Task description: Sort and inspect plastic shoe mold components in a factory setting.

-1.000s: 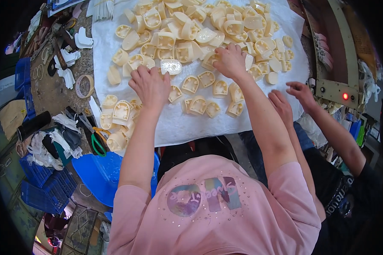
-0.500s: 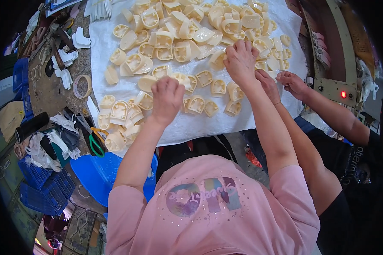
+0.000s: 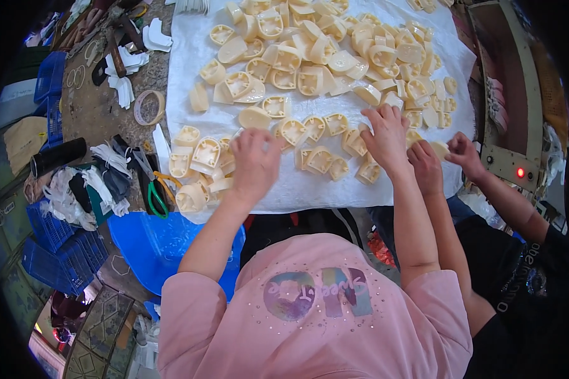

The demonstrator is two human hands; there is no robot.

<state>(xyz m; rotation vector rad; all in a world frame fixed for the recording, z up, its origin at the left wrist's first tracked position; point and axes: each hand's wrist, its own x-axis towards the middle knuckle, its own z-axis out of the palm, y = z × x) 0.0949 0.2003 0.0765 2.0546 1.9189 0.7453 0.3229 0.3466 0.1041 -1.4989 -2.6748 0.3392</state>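
Many cream, hollow, D-shaped plastic shoe heels (image 3: 297, 82) lie across a white cloth (image 3: 291, 189). My left hand (image 3: 257, 163) hovers over the near left group with bent fingers, slightly blurred; whether anything is between them is hidden. Just beside it are a heel lying flat side up (image 3: 254, 117) and one showing its hollow side (image 3: 206, 155). My right hand (image 3: 385, 136) has its fingers bent and apart, close to a heel (image 3: 354, 143) in the near row. I see nothing held in it.
At right, a co-worker's hands (image 3: 465, 155) hold a cream piece (image 3: 439, 150) close to my right forearm. Green-handled scissors (image 3: 157, 199), a tape roll (image 3: 150, 107) and white scraps (image 3: 125, 72) lie left. A blue tub (image 3: 171, 243) stands below; a machine (image 3: 512, 161) stands right.
My right hand has drawn back from the heap toward the near row of heels. My left hand has shifted slightly nearer and left over the cloth. The whole view has shifted.
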